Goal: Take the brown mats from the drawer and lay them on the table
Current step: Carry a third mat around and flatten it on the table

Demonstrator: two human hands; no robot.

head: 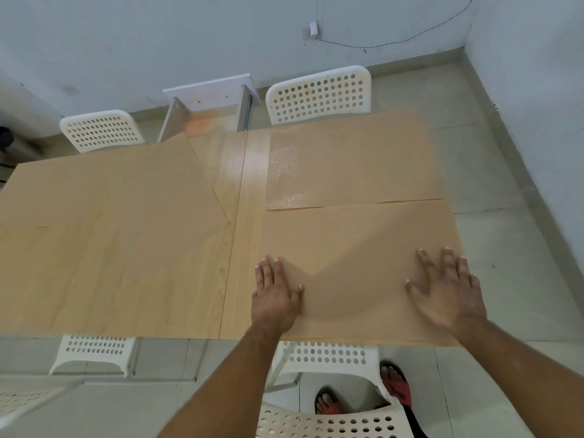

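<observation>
Brown mats lie flat on the light wooden table [235,222]. The near right mat [357,248] has both my hands pressed flat on it: my left hand [276,294] on its near left corner, my right hand [445,292] on its near right part. Fingers of both hands are spread and hold nothing. Another mat [354,162] lies beyond it at the far right, with a pale patterned patch. A large mat [107,197] covers the far left of the table, and one more [94,279] covers the near left.
White perforated chairs stand around the table: two at the far side [319,94] [101,131], two at the near side [94,352] [328,355], one by my feet [325,423]. A white drawer unit [208,105] stands open against the far wall. Grey tiled floor lies to the right.
</observation>
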